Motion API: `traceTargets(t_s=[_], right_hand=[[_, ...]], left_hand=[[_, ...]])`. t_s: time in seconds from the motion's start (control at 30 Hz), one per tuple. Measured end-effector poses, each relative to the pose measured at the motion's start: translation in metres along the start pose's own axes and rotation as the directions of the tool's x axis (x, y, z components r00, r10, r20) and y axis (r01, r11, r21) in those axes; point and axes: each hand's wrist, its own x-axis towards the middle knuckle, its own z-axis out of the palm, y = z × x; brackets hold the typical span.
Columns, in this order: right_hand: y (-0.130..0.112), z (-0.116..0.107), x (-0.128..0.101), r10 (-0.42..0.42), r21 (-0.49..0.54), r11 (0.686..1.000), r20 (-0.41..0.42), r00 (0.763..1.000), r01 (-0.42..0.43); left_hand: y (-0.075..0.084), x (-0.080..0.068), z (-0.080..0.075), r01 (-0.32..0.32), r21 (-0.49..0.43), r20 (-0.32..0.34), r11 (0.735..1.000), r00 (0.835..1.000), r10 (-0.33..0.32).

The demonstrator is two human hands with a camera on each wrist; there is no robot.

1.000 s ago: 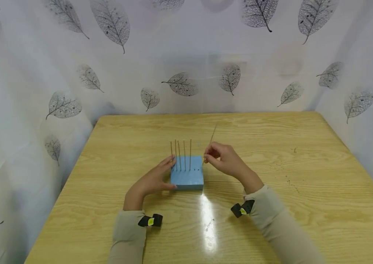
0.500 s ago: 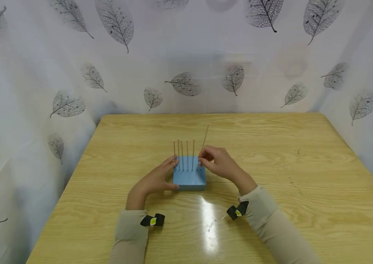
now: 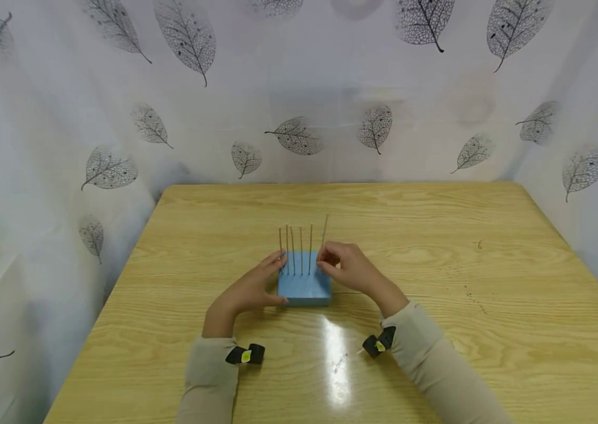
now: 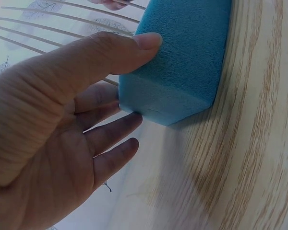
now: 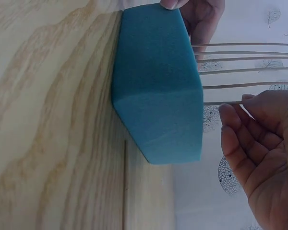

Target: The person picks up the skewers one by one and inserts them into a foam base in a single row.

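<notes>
A blue foam block (image 3: 303, 288) (image 4: 182, 57) (image 5: 158, 81) lies on the wooden table (image 3: 437, 247). Several thin wooden sticks (image 3: 295, 247) (image 5: 240, 57) stand upright in a row along its far part. My right hand (image 3: 338, 265) (image 5: 264, 153) pinches one more stick (image 3: 324, 229) (image 5: 221, 102) low down, at the right end of that row, its lower end at the foam's top. My left hand (image 3: 256, 284) (image 4: 62, 120) rests against the block's left side, thumb on the near corner and fingers straight along the side.
The table is walled on three sides by a white curtain with grey leaves (image 3: 293, 134). A small black camera sits at each wrist, left camera (image 3: 246, 354) and right camera (image 3: 375, 344). A bright glare patch (image 3: 333, 353) lies on the near tabletop.
My right hand moved left and down with its stick, from beside the block to the right end of the row. The stick now stands nearly upright and lower. The left hand stayed put.
</notes>
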Motion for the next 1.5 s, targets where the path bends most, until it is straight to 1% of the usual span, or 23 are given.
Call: traceTargets(t_s=[0.27,0.4,0.53,0.7,0.8,0.93,1.07,1.17,1.3,1.5], right_hand=[[0.005,0.004,-0.002,0.026,-0.074,0.997,0.011,1.000,-0.026],[0.008,0.006,-0.003,0.030,-0.092,0.995,0.024,0.999,-0.027],[0.010,0.007,-0.004,0.014,-0.126,0.992,0.016,1.000,-0.012],[0.008,0.006,-0.003,-0.025,-0.175,0.984,-0.002,1.000,0.025],[0.008,0.006,-0.005,-0.018,-0.182,0.983,0.003,1.000,0.018],[0.010,0.002,-0.012,0.031,-0.189,0.982,0.008,0.999,-0.029],[0.012,-0.012,-0.024,0.109,-0.201,0.974,0.007,0.994,-0.105],[0.014,-0.025,-0.034,0.170,-0.217,0.962,0.015,0.985,-0.163],[0.021,-0.040,-0.048,0.223,-0.228,0.951,0.028,0.974,-0.211],[0.030,-0.055,-0.069,0.297,-0.240,0.930,0.043,0.954,-0.278]], left_hand=[[0.002,0.001,0.000,0.003,0.011,-0.002,1.000,1.000,-0.003],[0.003,0.003,-0.001,0.000,0.012,0.001,1.000,1.000,0.000],[0.003,0.004,-0.002,-0.009,0.015,0.008,1.000,1.000,0.009],[0.004,0.004,-0.003,-0.009,0.007,0.009,1.000,1.000,0.009],[0.004,0.004,-0.002,-0.003,-0.001,0.008,1.000,1.000,0.003],[0.004,0.003,0.000,0.000,0.003,0.009,1.000,1.000,0.000],[0.004,0.003,0.001,0.000,0.011,0.018,1.000,1.000,0.000],[0.004,0.003,0.001,0.001,0.007,0.017,1.000,1.000,-0.001],[0.003,0.001,0.000,0.007,0.010,0.013,1.000,1.000,-0.007],[0.001,0.000,0.001,0.012,0.015,0.019,1.000,1.000,-0.013]])
